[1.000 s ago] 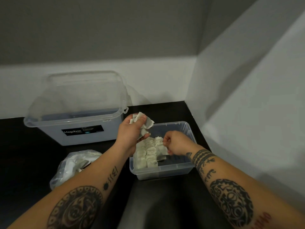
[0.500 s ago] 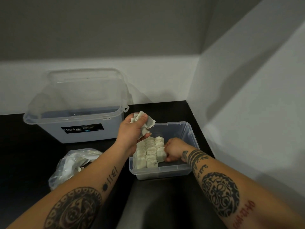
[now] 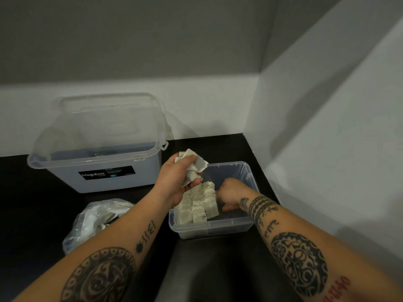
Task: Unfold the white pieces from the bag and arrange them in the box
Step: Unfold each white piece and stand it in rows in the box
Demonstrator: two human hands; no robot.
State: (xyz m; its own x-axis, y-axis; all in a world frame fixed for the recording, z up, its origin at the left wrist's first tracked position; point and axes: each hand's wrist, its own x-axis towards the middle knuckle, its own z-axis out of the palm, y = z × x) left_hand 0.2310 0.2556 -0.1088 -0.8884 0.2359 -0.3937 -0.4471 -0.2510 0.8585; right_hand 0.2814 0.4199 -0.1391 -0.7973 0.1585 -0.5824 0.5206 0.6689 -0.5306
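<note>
A small clear plastic box point(image 3: 218, 229) sits on the black table. Several white pieces point(image 3: 199, 203) stand packed in rows in its left half. My left hand point(image 3: 174, 182) hovers over the box's back left corner, closed on a bunch of crumpled white pieces point(image 3: 193, 165). Down inside the box is my right hand point(image 3: 229, 192), fingers pressed against the right side of the packed rows. Whether it grips a piece is hidden. A clear plastic bag point(image 3: 98, 221) with more white pieces lies to the left of the box.
A large clear storage tub point(image 3: 98, 162) with a black label and its lid resting on top stands at the back left. White walls close the table at the back and right. A dark grey surface point(image 3: 218, 269) lies in front of the box.
My right hand dropped from above the rows down into the box and now presses against their right side. My left hand has stayed in place with its bunch.
</note>
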